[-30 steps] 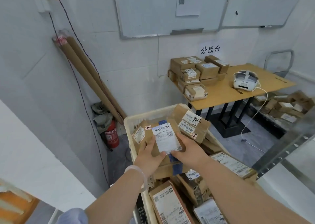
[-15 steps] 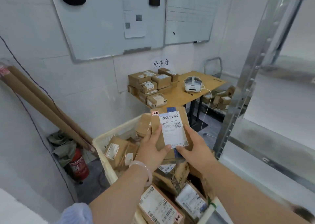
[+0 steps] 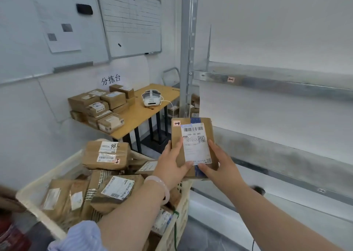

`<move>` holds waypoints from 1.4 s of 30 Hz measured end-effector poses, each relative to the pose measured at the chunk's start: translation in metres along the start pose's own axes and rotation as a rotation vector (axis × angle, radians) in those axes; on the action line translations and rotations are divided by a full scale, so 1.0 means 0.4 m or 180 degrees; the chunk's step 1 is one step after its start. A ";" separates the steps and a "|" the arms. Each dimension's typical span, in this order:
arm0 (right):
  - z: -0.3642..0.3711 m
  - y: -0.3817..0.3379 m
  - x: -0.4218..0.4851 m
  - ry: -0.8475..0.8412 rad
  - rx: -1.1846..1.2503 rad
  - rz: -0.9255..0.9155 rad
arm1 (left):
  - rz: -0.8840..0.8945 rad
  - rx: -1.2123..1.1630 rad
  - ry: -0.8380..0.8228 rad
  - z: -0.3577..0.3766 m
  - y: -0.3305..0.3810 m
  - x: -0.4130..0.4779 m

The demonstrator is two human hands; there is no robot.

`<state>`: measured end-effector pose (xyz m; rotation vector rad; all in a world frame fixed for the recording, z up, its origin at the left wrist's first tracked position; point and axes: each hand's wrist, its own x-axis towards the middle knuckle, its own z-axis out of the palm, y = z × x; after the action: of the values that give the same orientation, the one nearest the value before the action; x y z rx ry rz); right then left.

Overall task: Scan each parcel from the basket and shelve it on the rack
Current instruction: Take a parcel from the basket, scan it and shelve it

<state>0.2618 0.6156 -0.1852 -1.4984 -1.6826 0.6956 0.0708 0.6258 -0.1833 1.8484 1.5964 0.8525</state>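
**White-walled sorting room: one parcel held up before the rack**

White walls carry two whiteboards [image 3: 131,21]; the sheet pinned to the left one is blurred and unreadable. A wall sign [image 3: 110,79] reads "分拣台" above a wooden table [image 3: 145,115] bearing stacked cartons [image 3: 99,105] and a white headset [image 3: 151,98].

The parcel [image 3: 193,142], a flat brown carton with blue tape, is held upright above the basket's right edge, just in front of the rack [image 3: 188,60]. Its white label shows a barcode, "530- 05 685" and a QR code; the small print is illegible. A corner sticker appears to read "1-4".

The left hand [image 3: 170,165] and right hand [image 3: 223,165] each grip a lower side, thumbs on the face, hiding the bottom edge.

The basket [image 3: 182,199] is cut off at the lower frame; one parcel inside is marked "98LL" [image 3: 107,155]. The shelf tag [image 3: 231,79] is too blurred to read.
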 end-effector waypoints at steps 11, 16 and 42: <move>-0.294 0.223 -0.046 -0.0148 -0.0042 0.0394 | 0.0432 -0.0131 -0.0221 0.294 0.185 0.039; -0.367 0.337 -0.060 -0.0160 -0.0109 0.0424 | 0.0338 -0.0097 -0.0378 0.417 0.226 0.041; -0.044 1.001 -0.089 -0.0393 0.0274 0.1875 | -0.0527 -0.0259 -0.1340 0.931 -0.255 0.116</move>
<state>0.5040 0.6436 -0.5055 -1.9372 -1.2680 1.1712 0.2929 0.6866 -0.4967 1.6748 1.3991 0.4132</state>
